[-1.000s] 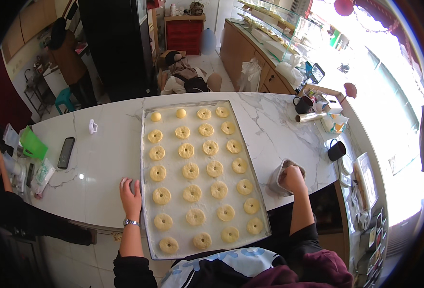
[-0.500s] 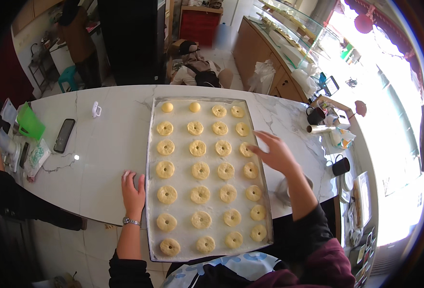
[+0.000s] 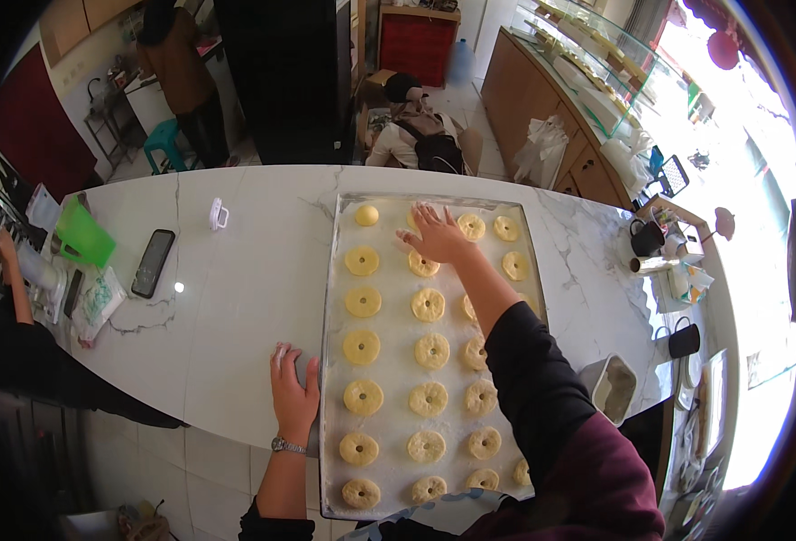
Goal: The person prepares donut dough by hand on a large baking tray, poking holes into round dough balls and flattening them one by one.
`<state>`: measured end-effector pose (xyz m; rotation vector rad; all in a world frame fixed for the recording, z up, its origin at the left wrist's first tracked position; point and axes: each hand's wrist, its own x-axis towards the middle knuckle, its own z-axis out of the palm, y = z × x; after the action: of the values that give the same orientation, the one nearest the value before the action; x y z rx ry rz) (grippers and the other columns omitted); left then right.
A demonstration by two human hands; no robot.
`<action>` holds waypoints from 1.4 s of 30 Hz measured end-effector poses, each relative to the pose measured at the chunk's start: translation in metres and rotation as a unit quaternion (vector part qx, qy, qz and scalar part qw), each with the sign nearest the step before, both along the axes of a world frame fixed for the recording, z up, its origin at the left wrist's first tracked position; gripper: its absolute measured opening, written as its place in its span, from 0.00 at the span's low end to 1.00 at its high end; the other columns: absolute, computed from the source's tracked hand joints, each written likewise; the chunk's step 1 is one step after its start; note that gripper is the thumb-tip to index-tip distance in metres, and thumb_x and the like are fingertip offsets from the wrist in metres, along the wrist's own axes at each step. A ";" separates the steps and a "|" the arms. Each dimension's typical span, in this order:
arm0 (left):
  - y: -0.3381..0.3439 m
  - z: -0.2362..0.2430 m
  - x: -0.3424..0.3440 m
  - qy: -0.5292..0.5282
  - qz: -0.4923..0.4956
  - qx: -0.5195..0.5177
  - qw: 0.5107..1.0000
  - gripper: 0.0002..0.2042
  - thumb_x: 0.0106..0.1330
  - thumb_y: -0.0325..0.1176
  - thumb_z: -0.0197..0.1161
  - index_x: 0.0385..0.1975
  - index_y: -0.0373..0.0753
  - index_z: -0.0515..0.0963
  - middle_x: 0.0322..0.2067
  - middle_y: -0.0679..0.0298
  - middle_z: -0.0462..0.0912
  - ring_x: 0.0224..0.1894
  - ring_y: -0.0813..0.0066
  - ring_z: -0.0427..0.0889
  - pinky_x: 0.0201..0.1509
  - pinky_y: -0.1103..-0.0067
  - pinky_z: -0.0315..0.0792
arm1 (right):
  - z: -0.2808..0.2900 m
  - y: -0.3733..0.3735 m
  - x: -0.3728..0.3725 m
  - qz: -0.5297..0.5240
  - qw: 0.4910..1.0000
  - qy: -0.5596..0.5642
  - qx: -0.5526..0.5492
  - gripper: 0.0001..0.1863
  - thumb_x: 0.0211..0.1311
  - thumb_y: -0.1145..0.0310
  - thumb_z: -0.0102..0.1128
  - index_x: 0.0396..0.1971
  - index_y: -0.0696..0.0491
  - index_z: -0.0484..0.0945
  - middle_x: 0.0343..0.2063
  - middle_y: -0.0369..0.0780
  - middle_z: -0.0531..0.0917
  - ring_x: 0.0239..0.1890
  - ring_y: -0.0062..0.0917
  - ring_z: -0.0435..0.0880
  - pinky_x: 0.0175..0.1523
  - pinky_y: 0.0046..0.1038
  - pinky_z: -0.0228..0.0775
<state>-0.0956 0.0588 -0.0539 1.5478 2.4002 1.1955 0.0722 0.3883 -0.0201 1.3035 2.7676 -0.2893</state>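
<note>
A large metal baking tray (image 3: 394,325) lies on the counter before me, carrying rows of pale yellow dough rings (image 3: 362,346). One round dough ball (image 3: 366,215) without a hole sits at its far left corner. My right hand (image 3: 440,236) reaches to the far row, fingers spread and tips down on the dough piece beside that ball, which they mostly cover. Whether the piece has a hole is hidden. Beside the tray's left edge, my left hand (image 3: 295,394) rests on the counter, fingers stretched and holding nothing. My right forearm hides several rings on the right.
To the left are a phone (image 3: 153,263), a white plastic piece (image 3: 219,214) and a green container (image 3: 85,233). A metal loaf tin (image 3: 611,388) and a dark mug (image 3: 683,339) stand to the right. Another person's arm (image 3: 15,275) shows at far left; two people are beyond the counter.
My right hand has moved from the tray's right edge, far and leftward, onto the second dough piece of the far row. The left hand stays beside the tray. The whole view has shifted.
</note>
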 end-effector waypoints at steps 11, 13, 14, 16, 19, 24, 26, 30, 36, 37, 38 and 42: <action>0.001 0.001 -0.001 0.006 0.000 0.004 1.000 0.13 0.62 0.36 0.58 0.40 0.33 0.70 0.48 0.49 0.70 0.56 0.50 0.66 0.57 0.65 0.64 | -0.010 0.006 0.003 0.011 0.998 0.064 0.015 0.39 0.63 0.42 0.32 0.64 0.58 0.47 0.66 0.44 0.50 0.69 0.33 0.45 0.70 0.42 0.31; 0.001 0.001 -0.001 0.006 -0.001 0.006 1.000 0.14 0.62 0.36 0.58 0.40 0.33 0.70 0.48 0.49 0.70 0.56 0.50 0.66 0.57 0.65 0.64 | -0.009 0.012 0.005 -0.014 0.996 0.091 0.015 0.33 0.62 0.50 0.39 0.61 0.56 0.55 0.64 0.43 0.54 0.67 0.34 0.49 0.68 0.42 0.36; 0.001 0.000 -0.001 0.004 -0.002 0.008 1.000 0.14 0.62 0.36 0.58 0.40 0.33 0.70 0.48 0.49 0.70 0.56 0.50 0.66 0.57 0.65 0.63 | -0.004 0.020 0.008 -0.035 0.993 0.111 0.031 0.28 0.60 0.55 0.44 0.58 0.53 0.60 0.62 0.42 0.58 0.66 0.34 0.53 0.67 0.41 0.41; 0.003 0.002 0.000 -0.001 -0.007 0.008 1.000 0.14 0.62 0.36 0.58 0.40 0.32 0.70 0.48 0.49 0.70 0.56 0.50 0.66 0.57 0.65 0.63 | 0.000 0.026 0.016 -0.076 0.985 0.140 0.061 0.20 0.55 0.65 0.50 0.50 0.48 0.69 0.57 0.39 0.64 0.61 0.32 0.60 0.63 0.40 0.48; -0.001 0.002 -0.002 -0.005 0.001 0.004 1.000 0.14 0.62 0.37 0.58 0.40 0.33 0.70 0.48 0.49 0.70 0.56 0.50 0.66 0.57 0.65 0.63 | 0.006 0.015 0.012 -0.089 0.977 0.160 0.105 0.16 0.48 0.75 0.53 0.37 0.41 0.78 0.48 0.34 0.70 0.54 0.28 0.66 0.55 0.37 0.56; 0.001 0.003 -0.001 -0.010 -0.003 0.002 1.000 0.14 0.62 0.38 0.58 0.40 0.33 0.70 0.49 0.48 0.70 0.57 0.50 0.65 0.58 0.65 0.63 | 0.006 0.015 0.015 -0.057 0.975 0.148 0.157 0.14 0.49 0.75 0.52 0.30 0.37 0.80 0.44 0.32 0.70 0.52 0.26 0.65 0.53 0.34 0.54; 0.001 0.003 0.001 -0.014 0.001 0.000 1.000 0.14 0.62 0.38 0.58 0.40 0.33 0.70 0.49 0.48 0.70 0.57 0.50 0.65 0.58 0.65 0.63 | 0.006 0.014 0.015 -0.055 0.980 0.124 0.149 0.13 0.49 0.74 0.53 0.30 0.37 0.80 0.44 0.32 0.70 0.53 0.26 0.64 0.53 0.35 0.53; 0.000 0.002 -0.001 -0.012 0.000 -0.006 1.000 0.15 0.62 0.38 0.58 0.40 0.33 0.71 0.50 0.48 0.69 0.57 0.50 0.65 0.58 0.65 0.63 | 0.008 0.014 0.010 -0.047 0.987 0.079 0.134 0.11 0.51 0.70 0.54 0.32 0.38 0.81 0.47 0.33 0.69 0.53 0.26 0.63 0.52 0.36 0.52; -0.003 0.000 0.000 -0.013 0.010 -0.013 1.000 0.15 0.63 0.40 0.57 0.40 0.33 0.71 0.50 0.48 0.69 0.58 0.50 0.64 0.58 0.65 0.63 | 0.003 0.007 0.012 0.004 0.986 0.042 0.158 0.16 0.52 0.62 0.56 0.42 0.44 0.77 0.49 0.38 0.66 0.55 0.29 0.62 0.52 0.37 0.54; -0.002 0.002 0.001 -0.016 0.008 -0.016 1.000 0.16 0.63 0.40 0.57 0.40 0.33 0.71 0.50 0.48 0.69 0.58 0.50 0.64 0.58 0.65 0.63 | -0.001 0.010 0.014 0.005 0.985 0.005 0.175 0.17 0.52 0.61 0.56 0.43 0.46 0.76 0.49 0.39 0.66 0.56 0.30 0.61 0.52 0.39 0.54; 0.000 0.003 0.002 -0.016 0.003 -0.019 1.000 0.16 0.63 0.40 0.57 0.40 0.32 0.71 0.50 0.48 0.69 0.58 0.51 0.64 0.58 0.65 0.63 | -0.007 0.015 0.014 0.004 0.981 -0.030 0.192 0.18 0.52 0.61 0.56 0.44 0.48 0.75 0.49 0.40 0.65 0.56 0.31 0.60 0.52 0.40 0.54; -0.005 -0.002 -0.002 0.006 0.011 -0.012 1.000 0.15 0.62 0.39 0.57 0.40 0.32 0.71 0.49 0.48 0.70 0.58 0.51 0.64 0.58 0.65 0.63 | 0.010 -0.003 0.005 -0.075 0.996 0.041 0.024 0.25 0.55 0.58 0.53 0.50 0.58 0.69 0.55 0.45 0.63 0.59 0.36 0.59 0.57 0.44 0.53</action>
<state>-0.0977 0.0534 -0.0563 1.5295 2.4363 1.1603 0.0772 0.3850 -0.0103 1.5483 2.7628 -0.2925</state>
